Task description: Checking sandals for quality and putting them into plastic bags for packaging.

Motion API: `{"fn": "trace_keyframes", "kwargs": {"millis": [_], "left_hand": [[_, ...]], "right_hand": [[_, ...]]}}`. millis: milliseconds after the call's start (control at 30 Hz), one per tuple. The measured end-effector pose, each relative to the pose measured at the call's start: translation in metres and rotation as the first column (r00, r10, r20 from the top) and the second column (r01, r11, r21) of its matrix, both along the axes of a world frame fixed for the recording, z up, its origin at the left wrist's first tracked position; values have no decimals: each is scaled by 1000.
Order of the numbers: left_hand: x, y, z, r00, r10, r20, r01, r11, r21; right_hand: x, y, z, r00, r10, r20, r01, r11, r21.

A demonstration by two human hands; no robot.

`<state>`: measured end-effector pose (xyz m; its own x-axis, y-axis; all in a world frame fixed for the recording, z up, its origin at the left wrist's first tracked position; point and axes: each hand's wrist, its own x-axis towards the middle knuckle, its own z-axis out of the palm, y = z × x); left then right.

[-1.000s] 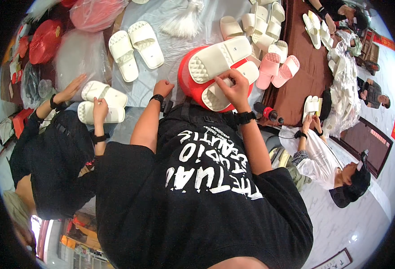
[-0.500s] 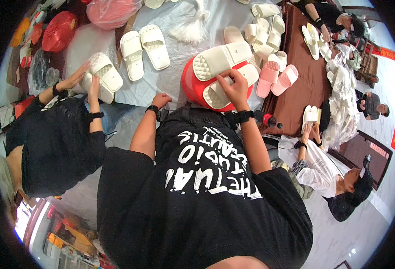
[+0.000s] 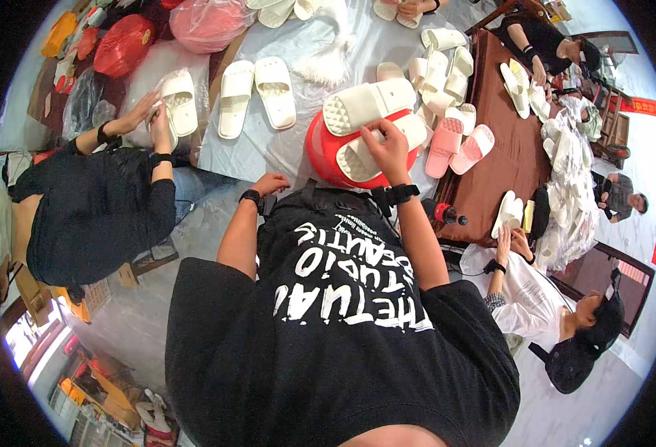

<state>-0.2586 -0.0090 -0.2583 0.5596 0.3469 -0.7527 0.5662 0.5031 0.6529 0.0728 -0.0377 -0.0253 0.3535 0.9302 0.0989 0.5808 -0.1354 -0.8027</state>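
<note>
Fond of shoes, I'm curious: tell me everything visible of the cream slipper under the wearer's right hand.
The cream slipper is an open slide that looks like moulded foam or rubber, its left end patterned with raised bumps. It lies sole down on a red round object, angled away to the right, beside a matching slipper. The right hand covers part of its middle; whether it grips is unclear.

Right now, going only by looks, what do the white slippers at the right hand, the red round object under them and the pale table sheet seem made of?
White slippers: likely moulded foam or rubber, matte; textured footbeds, no visible stitching.
Red round object: perhaps plastic, smooth-looking; evenly coloured, but mostly covered, so uncertain.
Pale table sheet: probably thin plastic, glossy; wrinkles catch light.
</note>
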Motion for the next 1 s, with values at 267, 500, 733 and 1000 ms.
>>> {"fn": "trace_keyframes", "kwargs": {"millis": [267,500,733,1000], "left_hand": [[27,36,80,950,260,173,-294,932,214],[51,70,161,787,419,453,-544,817,191],[70,86,211,659,436,614,-642,751,156],[78,77,259,419,446,791,-751,660,26]], "right_hand": [[1,-2,-1,999,28,30,-30,998,52],[3,-7,0,999,28,30,-29,999,35],[2,-9,4,999,38,6,-39,997,69],[0,-9,8,998,17,55,-20,998,58]]}}
